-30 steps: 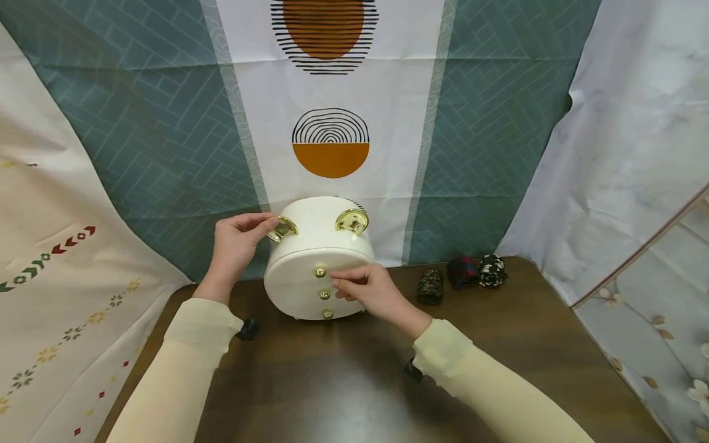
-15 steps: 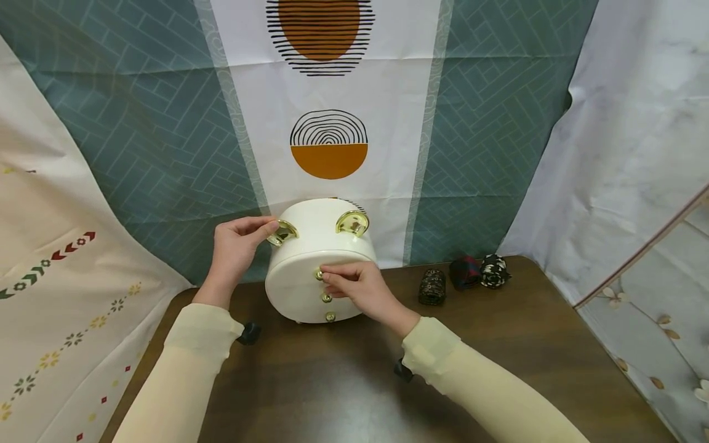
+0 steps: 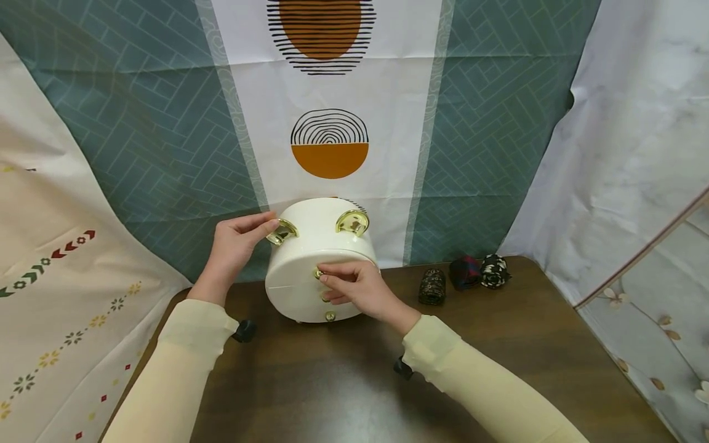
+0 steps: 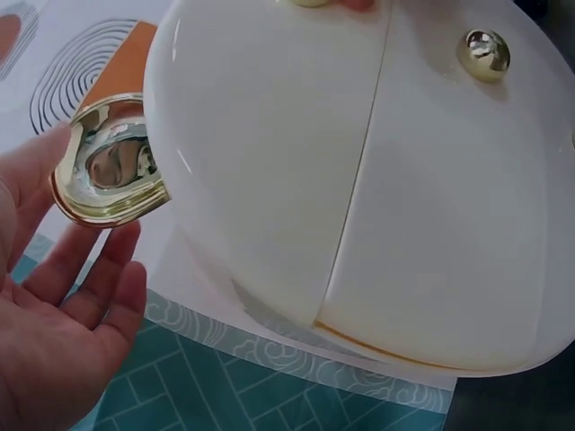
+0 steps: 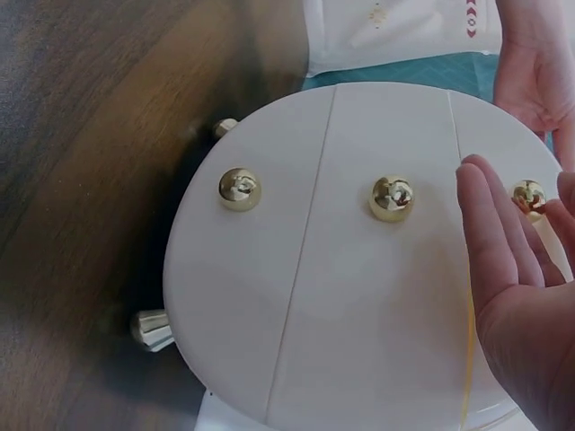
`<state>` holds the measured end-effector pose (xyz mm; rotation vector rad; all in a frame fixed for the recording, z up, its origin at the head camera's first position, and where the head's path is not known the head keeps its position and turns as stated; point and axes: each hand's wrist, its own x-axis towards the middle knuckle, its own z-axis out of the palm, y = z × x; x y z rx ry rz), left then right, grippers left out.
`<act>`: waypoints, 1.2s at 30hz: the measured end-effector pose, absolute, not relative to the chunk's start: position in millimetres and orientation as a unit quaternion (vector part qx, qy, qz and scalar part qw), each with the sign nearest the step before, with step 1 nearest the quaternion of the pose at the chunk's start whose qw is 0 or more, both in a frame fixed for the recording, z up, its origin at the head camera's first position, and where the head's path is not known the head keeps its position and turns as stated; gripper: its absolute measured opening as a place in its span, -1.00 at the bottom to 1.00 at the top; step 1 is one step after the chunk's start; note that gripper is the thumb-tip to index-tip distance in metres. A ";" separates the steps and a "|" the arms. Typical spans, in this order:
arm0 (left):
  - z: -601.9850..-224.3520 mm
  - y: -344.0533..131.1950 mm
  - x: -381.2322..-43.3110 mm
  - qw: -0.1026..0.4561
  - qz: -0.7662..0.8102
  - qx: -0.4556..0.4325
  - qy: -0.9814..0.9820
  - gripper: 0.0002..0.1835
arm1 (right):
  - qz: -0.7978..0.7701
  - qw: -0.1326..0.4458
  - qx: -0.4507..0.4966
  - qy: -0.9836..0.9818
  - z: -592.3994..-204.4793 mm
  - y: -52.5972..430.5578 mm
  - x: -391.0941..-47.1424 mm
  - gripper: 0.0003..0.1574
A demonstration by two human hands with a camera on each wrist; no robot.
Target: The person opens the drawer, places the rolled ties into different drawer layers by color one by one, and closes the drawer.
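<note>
A white rounded drawer box (image 3: pixel 316 215) with two gold ear-shaped pieces on top stands at the back of the table. My left hand (image 3: pixel 235 246) pinches the left gold ear (image 4: pixel 117 166) between thumb and fingers. With thumb and forefinger, my right hand (image 3: pixel 362 288) pinches the top gold knob (image 5: pixel 528 197) on the front. The middle knob (image 5: pixel 392 197) and bottom knob (image 5: pixel 240 189) show in the right wrist view. A thin seam runs under the top drawer (image 4: pixel 269 162), with a golden edge at its end.
Right of the box lie a dark patterned fabric roll (image 3: pixel 432 287), a red-and-navy roll (image 3: pixel 465 272) and a black-and-white roll (image 3: pixel 495 271). A patterned cloth (image 3: pixel 354 86) hangs right behind the box. The brown table (image 3: pixel 327 381) stretches toward me.
My right hand has moved left onto the top knob and taken hold of it. The seam under the top drawer now shows more plainly. My left hand stays on the ear.
</note>
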<state>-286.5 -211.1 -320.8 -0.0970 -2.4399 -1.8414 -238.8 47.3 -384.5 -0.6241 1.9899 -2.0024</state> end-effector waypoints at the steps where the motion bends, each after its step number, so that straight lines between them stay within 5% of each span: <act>1: -321.3 -212.0 -287.5 0.040 -0.598 -0.035 -0.799 -0.40 | -0.686 0.129 -0.214 0.683 -384.2 47.2 -238.7 -0.57; 10: -322.6 -217.3 -291.7 0.041 -0.577 -0.049 -0.814 -0.48 | -0.683 0.149 -0.205 0.685 -380.9 45.3 -236.6 -0.51; 23: -304.4 -210.0 -280.0 0.008 -0.587 -0.041 -0.809 -0.50 | -0.719 0.068 -0.157 0.674 -381.0 33.0 -237.6 -0.71; 36: -317.3 -216.1 -291.5 0.023 -0.573 -0.046 -0.818 -0.43 | -0.721 0.065 -0.099 0.683 -367.1 25.1 -229.7 -0.69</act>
